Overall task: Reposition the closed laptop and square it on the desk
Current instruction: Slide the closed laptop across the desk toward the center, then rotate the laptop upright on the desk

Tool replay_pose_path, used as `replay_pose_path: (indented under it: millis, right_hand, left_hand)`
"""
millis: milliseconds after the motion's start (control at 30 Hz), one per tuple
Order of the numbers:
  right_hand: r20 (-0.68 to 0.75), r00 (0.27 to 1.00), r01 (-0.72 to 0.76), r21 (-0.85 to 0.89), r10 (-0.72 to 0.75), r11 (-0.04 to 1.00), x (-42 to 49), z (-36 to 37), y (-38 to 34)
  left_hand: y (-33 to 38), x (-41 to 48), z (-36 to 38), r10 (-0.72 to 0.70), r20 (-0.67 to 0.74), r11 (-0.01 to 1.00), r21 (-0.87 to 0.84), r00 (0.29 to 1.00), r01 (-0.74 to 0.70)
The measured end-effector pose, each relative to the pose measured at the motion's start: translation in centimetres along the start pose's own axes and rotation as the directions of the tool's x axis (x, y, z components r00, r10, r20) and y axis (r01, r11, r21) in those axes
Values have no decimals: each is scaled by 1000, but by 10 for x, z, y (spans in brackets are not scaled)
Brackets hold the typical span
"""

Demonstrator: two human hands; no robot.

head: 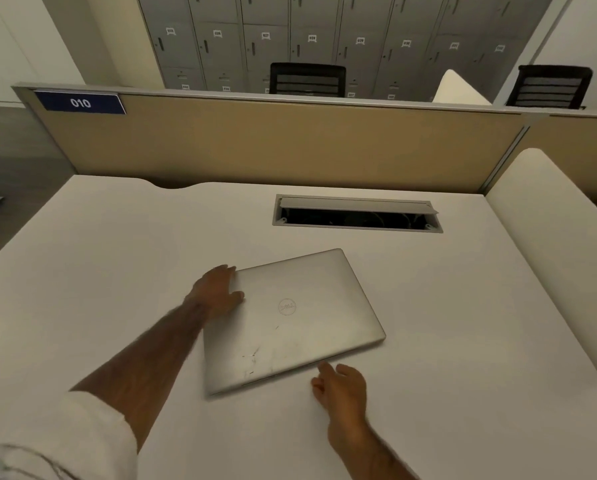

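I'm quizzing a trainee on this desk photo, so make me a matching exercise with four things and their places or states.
Things:
1. laptop
2. left hand
3. right hand
4. cable hatch

States:
A. lid propped open, behind the laptop
B. closed, lying askew on the desk
C. on the laptop's left edge
D. at the laptop's near edge

Pairs: 1-B, 2-C, 3-D, 4-A

Left arm: white sleeve [82, 431] rolled up the forearm (cuff bunched, fabric creased), left hand [217, 292] bare. Right arm: no sleeve visible, right hand [342, 386] bare.
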State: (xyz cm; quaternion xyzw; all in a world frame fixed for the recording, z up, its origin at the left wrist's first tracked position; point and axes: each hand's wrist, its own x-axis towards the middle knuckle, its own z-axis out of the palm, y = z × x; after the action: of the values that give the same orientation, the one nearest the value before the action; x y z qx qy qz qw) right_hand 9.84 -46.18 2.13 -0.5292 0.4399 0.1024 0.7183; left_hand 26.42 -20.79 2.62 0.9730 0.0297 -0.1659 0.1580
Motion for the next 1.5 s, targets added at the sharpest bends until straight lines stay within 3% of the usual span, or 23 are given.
replay_pose_path:
  millis: [233, 833, 1100, 1500]
  right_hand:
    - [21, 999, -38, 126, 35, 991, -11, 35, 10]
    - [-45, 993, -98, 182, 108, 978, 1, 34, 6]
    - [-112, 994, -16, 48, 21, 999, 11, 13, -11]
    - [-121, 981, 124, -209, -152, 970, 31, -10, -28]
  left_hand:
    - [16, 16, -1, 38, 28, 998, 47, 999, -39]
    - [13, 14, -1, -11, 87, 999, 53, 996, 6]
    - [12, -20, 19, -80, 68, 994, -72, 994, 85]
    - [25, -64, 35, -173, 90, 975, -125, 981, 183]
